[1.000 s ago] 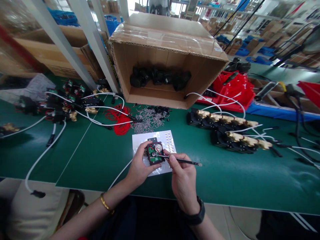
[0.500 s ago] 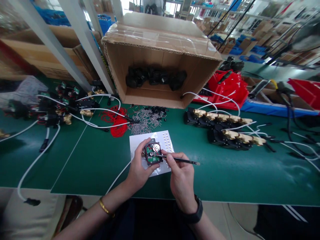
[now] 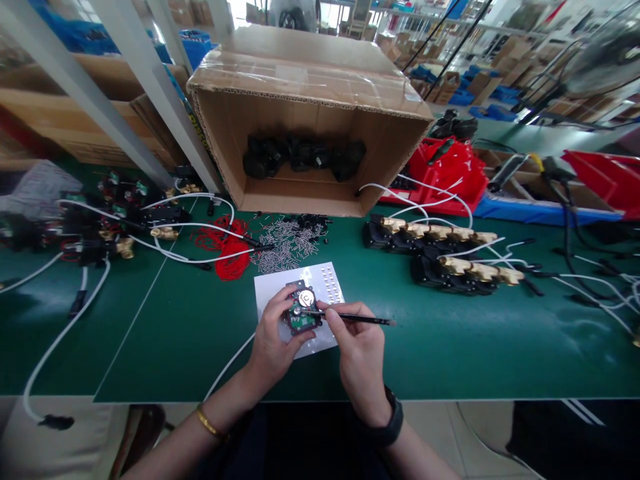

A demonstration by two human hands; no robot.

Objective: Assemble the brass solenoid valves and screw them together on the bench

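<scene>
My left hand [image 3: 274,333] is wrapped round a small black housing [image 3: 303,327] with a green circuit board and a round silvery part inside, held above a white sheet [image 3: 267,283]. In my right hand [image 3: 361,340] is a thin black tool with a pale rear end, perhaps tweezers [image 3: 367,319]. Its tip reaches over the circuit board; whether it touches the board I cannot tell. Rows of small pale pieces [image 3: 331,285] lie on the sheet's right side. A white cable [image 3: 227,367] runs from near my left hand toward the table's front edge.
Loose screws [image 3: 287,245] and red rings [image 3: 231,257] lie behind the sheet, before an open cardboard box [image 3: 305,197] holding dark parts. Black units with brass fittings [image 3: 435,232] stand at right. Wired assemblies [image 3: 95,233] crowd the left. Red bins [image 3: 450,177] are farther back.
The whole view has shifted slightly. The housing sits tilted a little differently in my left hand, and the tool's tip lies further left over the board. Both hands keep their hold.
</scene>
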